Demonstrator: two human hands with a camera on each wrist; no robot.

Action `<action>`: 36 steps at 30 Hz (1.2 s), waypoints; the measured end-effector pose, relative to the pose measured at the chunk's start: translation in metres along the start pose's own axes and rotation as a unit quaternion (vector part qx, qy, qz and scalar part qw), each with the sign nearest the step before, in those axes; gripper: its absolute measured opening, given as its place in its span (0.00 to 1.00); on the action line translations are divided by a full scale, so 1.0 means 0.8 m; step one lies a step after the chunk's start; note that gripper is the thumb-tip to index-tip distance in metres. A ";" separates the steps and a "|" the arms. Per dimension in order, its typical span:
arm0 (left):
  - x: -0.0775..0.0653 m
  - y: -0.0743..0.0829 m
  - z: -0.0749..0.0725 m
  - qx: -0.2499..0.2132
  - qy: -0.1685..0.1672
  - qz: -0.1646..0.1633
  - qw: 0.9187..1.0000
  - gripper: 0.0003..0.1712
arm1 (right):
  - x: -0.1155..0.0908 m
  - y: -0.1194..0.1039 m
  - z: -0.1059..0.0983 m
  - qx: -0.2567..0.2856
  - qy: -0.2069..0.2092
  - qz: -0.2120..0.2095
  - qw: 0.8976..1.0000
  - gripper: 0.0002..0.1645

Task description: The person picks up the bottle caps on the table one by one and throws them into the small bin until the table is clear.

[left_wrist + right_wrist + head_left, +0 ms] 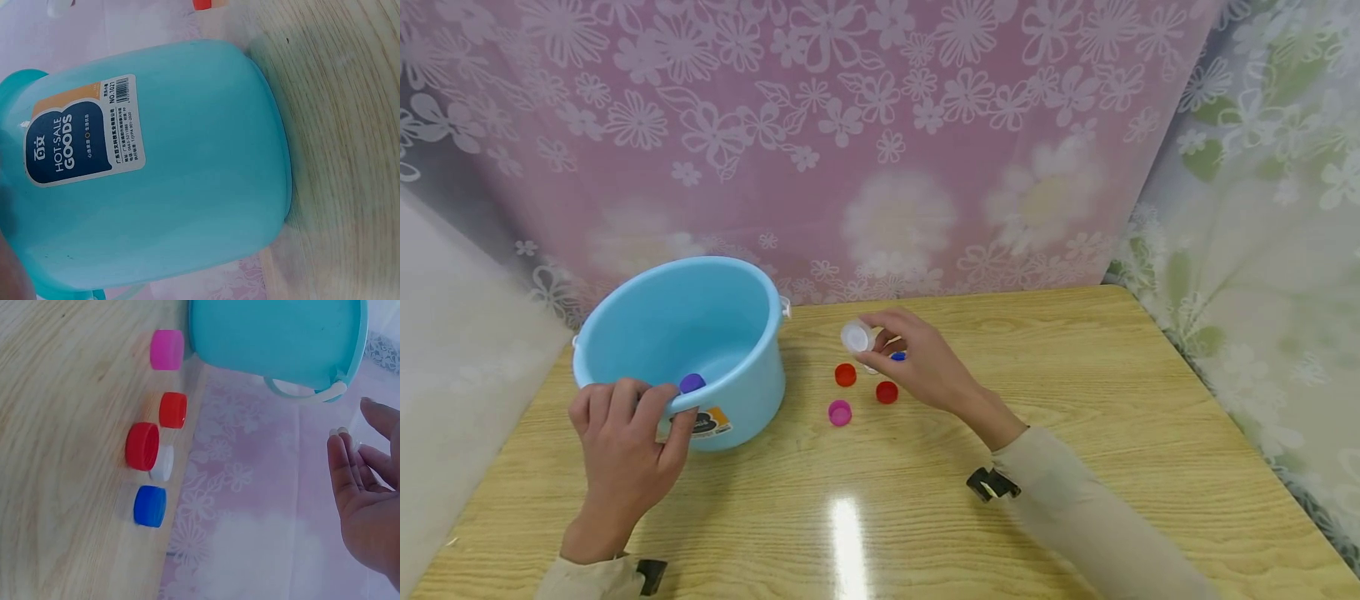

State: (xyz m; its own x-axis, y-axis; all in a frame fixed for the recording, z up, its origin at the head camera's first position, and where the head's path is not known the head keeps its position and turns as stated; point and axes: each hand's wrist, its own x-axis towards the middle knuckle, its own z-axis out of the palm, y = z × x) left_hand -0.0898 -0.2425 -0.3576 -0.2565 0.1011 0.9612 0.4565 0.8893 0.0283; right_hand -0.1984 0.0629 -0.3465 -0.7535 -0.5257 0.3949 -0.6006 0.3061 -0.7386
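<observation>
My left hand (628,437) grips the near rim of a light blue bucket (758,387), thumb on the outer wall and fingers over the edge. Just past that rim, inside the bucket, a purple bottle cap (692,382) shows. Between thumb and fingers, my right hand (917,358) pinches a whitish translucent bottle cap (857,337) above the table, to the right of the bucket. In the right wrist view the same hand (375,494) hides most of that cap. Under and beside it lie a blue cap (150,506) and a white cap (163,464).
Two red caps (846,375) (887,392) and a pink cap (840,412) lie on the wooden table (760,517) between bucket and right hand. A white handle (312,395) hangs at the bucket's side. A pink flowered curtain (820,192) borders the table's far edge.
</observation>
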 end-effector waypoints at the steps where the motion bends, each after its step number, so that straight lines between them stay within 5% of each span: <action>1: 0.000 0.000 0.000 0.000 0.000 0.000 1.000 0.23 | 0.002 -0.001 0.001 0.003 0.000 -0.001 1.000 0.26; 23: 0.000 0.000 0.001 -0.001 0.005 0.003 1.000 0.22 | 0.051 -0.066 0.044 0.076 -0.026 -0.055 0.995 0.28; 36: 0.001 0.000 0.001 -0.003 0.003 0.007 1.000 0.23 | 0.061 -0.086 0.066 0.048 -0.058 -0.065 0.995 0.30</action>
State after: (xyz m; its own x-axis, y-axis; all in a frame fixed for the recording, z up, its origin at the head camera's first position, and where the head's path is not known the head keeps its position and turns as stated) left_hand -0.0904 -0.2420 -0.3566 -0.2444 0.1100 0.9634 0.4651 0.8851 0.0169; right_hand -0.1796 -0.0258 -0.3054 -0.6316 -0.6454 0.4296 -0.6590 0.1551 -0.7360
